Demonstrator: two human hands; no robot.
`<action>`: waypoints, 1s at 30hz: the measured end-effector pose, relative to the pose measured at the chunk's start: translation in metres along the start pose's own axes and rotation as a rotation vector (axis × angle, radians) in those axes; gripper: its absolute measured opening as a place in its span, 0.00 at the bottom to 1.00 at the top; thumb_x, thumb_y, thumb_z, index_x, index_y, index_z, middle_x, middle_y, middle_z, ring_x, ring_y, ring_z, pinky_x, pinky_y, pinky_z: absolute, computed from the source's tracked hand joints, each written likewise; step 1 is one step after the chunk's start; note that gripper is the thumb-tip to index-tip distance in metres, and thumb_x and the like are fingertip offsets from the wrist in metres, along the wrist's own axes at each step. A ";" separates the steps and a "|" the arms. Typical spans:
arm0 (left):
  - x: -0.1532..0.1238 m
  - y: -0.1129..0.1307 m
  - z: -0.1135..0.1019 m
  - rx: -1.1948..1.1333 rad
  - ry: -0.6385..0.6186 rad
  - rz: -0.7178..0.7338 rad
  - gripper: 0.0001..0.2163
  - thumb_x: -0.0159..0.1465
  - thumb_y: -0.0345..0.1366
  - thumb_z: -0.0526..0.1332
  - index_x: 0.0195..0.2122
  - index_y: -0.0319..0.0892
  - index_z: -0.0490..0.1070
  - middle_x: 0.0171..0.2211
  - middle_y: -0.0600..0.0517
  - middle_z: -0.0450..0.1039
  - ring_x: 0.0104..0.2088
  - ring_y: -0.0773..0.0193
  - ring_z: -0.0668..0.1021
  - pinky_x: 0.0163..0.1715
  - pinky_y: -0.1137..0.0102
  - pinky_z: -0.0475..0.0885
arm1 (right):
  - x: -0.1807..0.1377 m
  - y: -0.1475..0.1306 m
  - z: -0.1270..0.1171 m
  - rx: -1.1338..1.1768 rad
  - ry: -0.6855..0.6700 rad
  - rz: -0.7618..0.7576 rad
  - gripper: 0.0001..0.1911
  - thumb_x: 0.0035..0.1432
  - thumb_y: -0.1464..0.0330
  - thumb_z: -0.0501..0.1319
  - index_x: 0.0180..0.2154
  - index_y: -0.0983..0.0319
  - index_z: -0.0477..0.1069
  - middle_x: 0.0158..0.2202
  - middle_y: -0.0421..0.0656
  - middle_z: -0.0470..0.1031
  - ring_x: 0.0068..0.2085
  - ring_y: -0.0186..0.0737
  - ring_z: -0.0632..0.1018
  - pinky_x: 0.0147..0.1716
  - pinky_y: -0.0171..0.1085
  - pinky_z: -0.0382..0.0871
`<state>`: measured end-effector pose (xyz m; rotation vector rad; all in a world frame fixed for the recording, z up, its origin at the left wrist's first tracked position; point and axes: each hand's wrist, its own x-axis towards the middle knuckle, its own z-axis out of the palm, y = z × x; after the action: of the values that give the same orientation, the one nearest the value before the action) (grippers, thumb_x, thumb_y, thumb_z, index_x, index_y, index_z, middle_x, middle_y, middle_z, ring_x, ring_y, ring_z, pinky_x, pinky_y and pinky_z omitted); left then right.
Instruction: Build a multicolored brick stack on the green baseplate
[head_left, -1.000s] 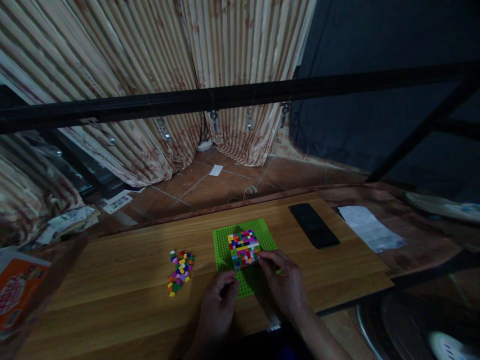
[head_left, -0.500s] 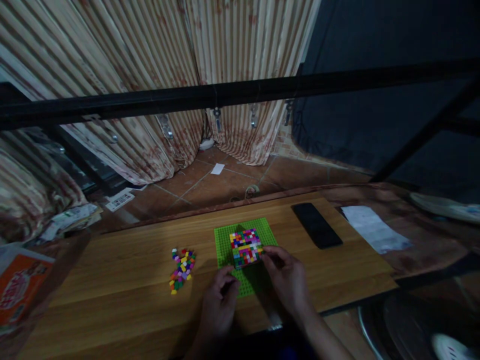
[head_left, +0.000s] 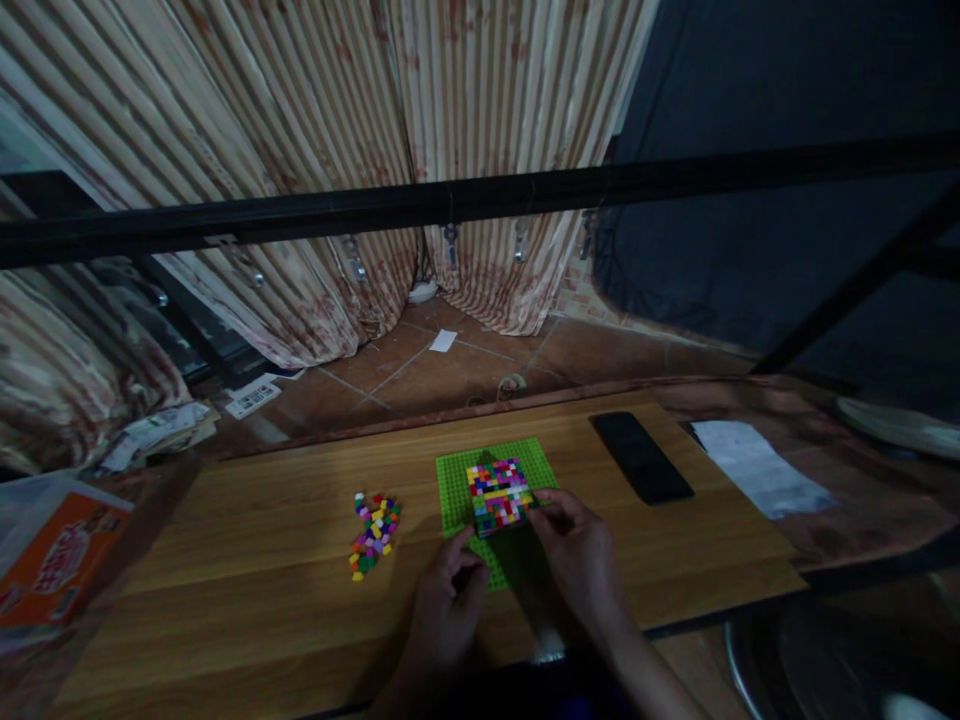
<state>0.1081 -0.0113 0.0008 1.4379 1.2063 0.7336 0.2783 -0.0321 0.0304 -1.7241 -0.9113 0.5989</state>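
Note:
A block of small multicoloured building bricks [head_left: 499, 492] stands on a green studded baseplate [head_left: 540, 458] on the wooden table. At its right edge, my right hand [head_left: 579, 548] has thumb and index finger pinched together; whatever lies between the tips is too small to make out. My left hand [head_left: 450, 595] is curled loosely by the front left corner of the block, index fingertip close to or touching it, with a gap between thumb and finger. Left of the baseplate lies a loose pile of small coloured bricks [head_left: 375, 535].
A black phone [head_left: 643, 457] lies on the table [head_left: 277, 560] to the right. Past the table's right end is a white paper sheet [head_left: 757, 465]. An orange-labelled plastic box [head_left: 52, 555] stands at the left. A dark metal bar [head_left: 300, 213] crosses beyond the table, before striped curtains.
The whole view has shifted slightly, so things appear a little further right. Both hands keep nearly the same place against the brick block.

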 end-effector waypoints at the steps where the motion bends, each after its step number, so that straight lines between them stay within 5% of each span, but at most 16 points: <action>1: -0.001 0.002 0.000 -0.003 0.002 -0.005 0.23 0.59 0.38 0.59 0.55 0.36 0.67 0.31 0.49 0.78 0.32 0.61 0.78 0.35 0.67 0.71 | -0.001 0.002 0.000 0.010 -0.004 0.001 0.15 0.54 0.60 0.62 0.40 0.62 0.75 0.30 0.46 0.80 0.31 0.46 0.81 0.32 0.40 0.72; 8: -0.016 0.007 -0.022 -0.025 0.108 -0.016 0.15 0.59 0.38 0.59 0.47 0.41 0.73 0.33 0.49 0.79 0.34 0.60 0.80 0.36 0.69 0.74 | -0.011 0.019 -0.011 0.062 0.064 0.004 0.19 0.52 0.56 0.63 0.40 0.63 0.76 0.37 0.50 0.82 0.36 0.47 0.82 0.35 0.41 0.76; 17: -0.034 -0.030 -0.106 0.494 0.536 0.165 0.07 0.59 0.37 0.58 0.36 0.43 0.72 0.31 0.49 0.78 0.32 0.58 0.81 0.35 0.66 0.77 | -0.021 0.046 -0.019 -0.054 0.030 0.097 0.21 0.49 0.52 0.63 0.38 0.60 0.78 0.40 0.48 0.82 0.42 0.52 0.82 0.43 0.45 0.76; 30: -0.026 -0.031 -0.108 0.884 0.451 0.125 0.08 0.62 0.30 0.54 0.38 0.44 0.72 0.36 0.48 0.77 0.34 0.59 0.80 0.34 0.70 0.73 | -0.028 0.042 -0.012 -0.003 -0.017 0.080 0.19 0.51 0.54 0.63 0.38 0.61 0.78 0.40 0.48 0.82 0.42 0.50 0.82 0.45 0.46 0.75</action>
<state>-0.0068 -0.0022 0.0020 2.1460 1.9507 0.6501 0.2827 -0.0682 -0.0067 -1.7668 -0.8582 0.6662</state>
